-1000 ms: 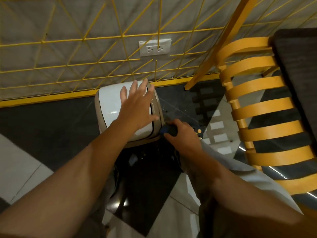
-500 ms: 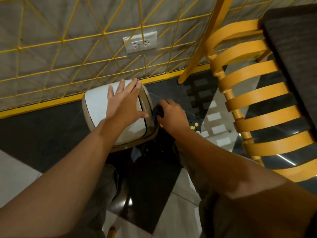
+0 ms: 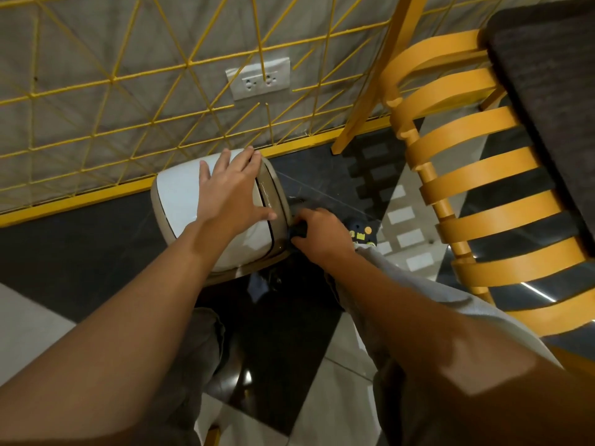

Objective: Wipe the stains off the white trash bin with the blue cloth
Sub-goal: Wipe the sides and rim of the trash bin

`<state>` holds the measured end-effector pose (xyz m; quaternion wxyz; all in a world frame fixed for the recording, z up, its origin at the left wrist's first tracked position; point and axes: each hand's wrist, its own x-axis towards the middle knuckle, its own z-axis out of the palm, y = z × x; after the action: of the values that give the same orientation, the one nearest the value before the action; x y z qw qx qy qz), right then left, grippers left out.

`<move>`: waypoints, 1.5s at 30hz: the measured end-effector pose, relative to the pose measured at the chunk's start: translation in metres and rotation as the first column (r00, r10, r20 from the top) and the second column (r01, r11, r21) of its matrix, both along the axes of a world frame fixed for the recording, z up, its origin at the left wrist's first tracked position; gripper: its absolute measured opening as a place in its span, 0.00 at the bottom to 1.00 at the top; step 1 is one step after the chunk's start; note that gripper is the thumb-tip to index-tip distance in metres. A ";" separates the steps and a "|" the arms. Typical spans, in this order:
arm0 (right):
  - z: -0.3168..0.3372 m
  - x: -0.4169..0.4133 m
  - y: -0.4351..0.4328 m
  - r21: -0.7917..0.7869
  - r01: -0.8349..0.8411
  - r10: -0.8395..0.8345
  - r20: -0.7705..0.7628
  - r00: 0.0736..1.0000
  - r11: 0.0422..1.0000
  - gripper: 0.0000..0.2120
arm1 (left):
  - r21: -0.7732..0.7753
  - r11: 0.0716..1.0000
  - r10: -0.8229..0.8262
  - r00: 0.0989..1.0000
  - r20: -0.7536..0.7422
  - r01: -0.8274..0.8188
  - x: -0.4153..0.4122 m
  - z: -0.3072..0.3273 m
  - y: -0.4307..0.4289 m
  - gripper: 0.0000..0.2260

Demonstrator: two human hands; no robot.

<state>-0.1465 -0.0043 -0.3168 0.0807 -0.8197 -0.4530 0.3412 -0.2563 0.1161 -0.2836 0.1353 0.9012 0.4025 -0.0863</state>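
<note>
Person stands over the job, both bare forearms reaching down and forward. Grey trouser legs (image 3: pixel 206 349) show below, on a glossy floor of black and white tiles (image 3: pixel 283 355).

Left hand (image 3: pixel 231 194): fingers straight and spread, palm flat on the domed lid of the white plastic trash bin (image 3: pixel 180 201). It grips nothing and is probably steadying the bin.

Right hand (image 3: pixel 318 233): fingers curled round the bunched blue cloth (image 3: pixel 297 232). The cloth reads dark here and is mostly hidden under the hand. It is pressed to the bin's right side, just below the beige rim band (image 3: pixel 273 191).

Step in hand, as I read it: wiping the right flank. No stains can be made out from this angle, so I cannot tell how much is left. The next move likely calls for firm strokes along that side with the flat hand bearing down, then a turn of the bin to bring round the hidden faces.

Room:
- The bin sits at the floor's far edge, close against the yellow skirting strip (image 3: pixel 96 200) and the yellow wire grid (image 3: pixel 190 63) on the grey wall. The back face looks tight to reach.
- A small dark object with yellow labels (image 3: pixel 362 231) lies on the floor just beside the right hand and could be knocked.
- A yellow slatted wooden chair (image 3: pixel 467 160) closes off the right.
- There is open floor to the bin's left and toward the person.
- A white double wall socket (image 3: pixel 259 78) sits higher up the wall, well apart.
</note>
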 end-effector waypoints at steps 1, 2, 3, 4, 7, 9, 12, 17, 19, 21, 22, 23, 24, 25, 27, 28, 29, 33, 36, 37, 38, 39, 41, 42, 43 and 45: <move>0.000 0.003 0.003 0.006 0.014 -0.014 -0.013 1.000 1.000 0.15 | -0.003 1.000 -0.002 1.000 0.000 0.002 0.000 0.000 0.000 0.47; 0.000 0.007 0.008 0.010 0.024 -0.023 -0.024 0.999 1.000 0.15 | -0.007 1.000 -0.003 1.000 0.001 0.003 0.000 0.000 0.000 0.46; -0.001 0.010 0.012 0.015 0.028 -0.028 -0.033 0.999 0.999 0.15 | -0.010 1.000 -0.004 1.000 0.004 0.004 0.000 0.000 0.000 0.46; -0.002 0.014 0.018 0.024 0.028 -0.027 -0.040 0.999 0.999 0.15 | -0.011 1.000 -0.005 1.000 0.009 0.005 -0.001 0.000 0.000 0.46; -0.005 0.021 0.037 0.079 0.031 -0.026 -0.071 0.997 0.996 0.14 | 0.000 1.000 -0.007 1.000 0.025 0.007 -0.002 -0.002 0.001 0.46; -0.008 0.025 0.046 0.107 0.069 -0.058 -0.099 0.993 0.992 0.15 | 0.005 1.000 -0.010 0.999 0.030 0.010 -0.002 -0.003 0.001 0.46; -0.012 0.025 0.046 0.123 0.163 -0.145 -0.141 0.979 0.979 0.14 | 0.005 1.000 -0.013 0.999 0.036 0.013 -0.002 -0.003 0.000 0.46; -0.018 0.008 0.012 0.026 0.389 -0.368 -0.272 0.889 0.921 0.18 | 0.015 1.000 -0.004 0.999 0.044 0.003 -0.002 -0.003 -0.001 0.45; -0.020 -0.004 0.002 -0.026 0.466 -0.450 -0.306 0.839 0.885 0.19 | 0.013 1.000 0.002 0.999 0.049 -0.003 -0.002 -0.002 -0.001 0.45; -0.020 -0.016 -0.005 -0.035 0.527 -0.512 -0.304 0.803 0.849 0.17 | 0.015 1.000 0.006 0.999 0.050 -0.007 -0.002 -0.001 -0.001 0.45; -0.019 -0.021 -0.008 -0.027 0.541 -0.523 -0.300 0.798 0.841 0.16 | 0.016 1.000 0.007 0.999 0.051 -0.008 -0.002 -0.002 -0.001 0.45; -0.019 -0.025 -0.012 -0.023 0.543 -0.524 -0.298 0.798 0.840 0.15 | 0.015 1.000 0.009 0.999 0.051 -0.009 -0.002 -0.002 -0.001 0.45; -0.019 -0.028 -0.017 -0.025 0.538 -0.520 -0.300 0.800 0.843 0.14 | 0.015 1.000 0.009 0.999 0.052 -0.010 -0.002 -0.002 -0.001 0.45; -0.019 -0.030 -0.021 -0.029 0.528 -0.511 -0.306 0.804 0.849 0.15 | 0.017 1.000 0.010 0.999 0.054 -0.010 -0.002 -0.002 -0.001 0.45; -0.019 -0.032 -0.027 -0.020 0.500 -0.482 -0.305 0.822 0.866 0.16 | 0.026 1.000 0.010 0.999 0.053 -0.011 -0.002 -0.003 -0.001 0.45; -0.018 -0.031 -0.027 0.000 0.491 -0.469 -0.298 0.832 0.871 0.16 | 0.032 0.999 0.010 0.999 0.050 -0.012 -0.002 -0.003 -0.001 0.45; -0.018 -0.031 -0.025 0.026 0.485 -0.459 -0.286 0.841 0.874 0.16 | 0.038 0.999 0.012 0.999 0.047 -0.014 -0.002 -0.003 -0.001 0.44; -0.015 -0.033 -0.015 0.069 0.400 -0.391 -0.108 0.914 0.914 0.14 | 0.038 0.999 0.026 0.999 0.038 -0.027 -0.002 -0.003 -0.002 0.44; -0.014 -0.045 -0.029 0.110 0.361 -0.369 0.062 0.927 0.926 0.14 | 0.044 0.999 0.025 0.999 0.032 -0.027 -0.001 -0.004 -0.003 0.44; -0.014 -0.052 -0.034 0.130 0.343 -0.354 0.076 0.932 0.930 0.13 | 0.047 0.998 0.026 0.999 0.031 -0.028 -0.001 -0.004 -0.003 0.44; -0.014 -0.058 -0.038 0.140 0.319 -0.330 0.068 0.941 0.938 0.13 | 0.049 0.998 0.028 0.999 0.033 -0.029 -0.001 -0.004 -0.002 0.44; -0.015 -0.066 -0.041 0.144 0.291 -0.301 0.050 0.952 0.946 0.13 | 0.048 0.998 0.028 0.999 0.035 -0.030 -0.002 -0.004 -0.003 0.44; -0.014 -0.077 -0.044 0.154 0.253 -0.259 0.021 0.966 0.955 0.13 | 0.046 0.999 0.025 0.999 0.038 -0.027 -0.002 -0.003 -0.002 0.44; -0.014 -0.079 -0.044 0.157 0.255 -0.260 0.012 0.965 0.954 0.14 | 0.044 0.999 0.024 0.999 0.035 -0.025 -0.003 -0.003 -0.002 0.44; -0.014 -0.078 -0.043 0.158 0.272 -0.276 0.005 0.961 0.949 0.14 | 0.043 0.999 0.020 0.999 0.032 -0.022 -0.003 -0.002 -0.002 0.44; -0.014 -0.073 -0.040 0.163 0.306 -0.312 0.010 0.950 0.938 0.13 | 0.040 0.999 0.019 0.999 0.030 -0.020 -0.002 -0.002 -0.002 0.44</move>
<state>-0.2190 -0.0447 -0.3308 0.1904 -0.8775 -0.3460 0.2722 -0.2585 0.1137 -0.2859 0.1242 0.9009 0.4110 -0.0635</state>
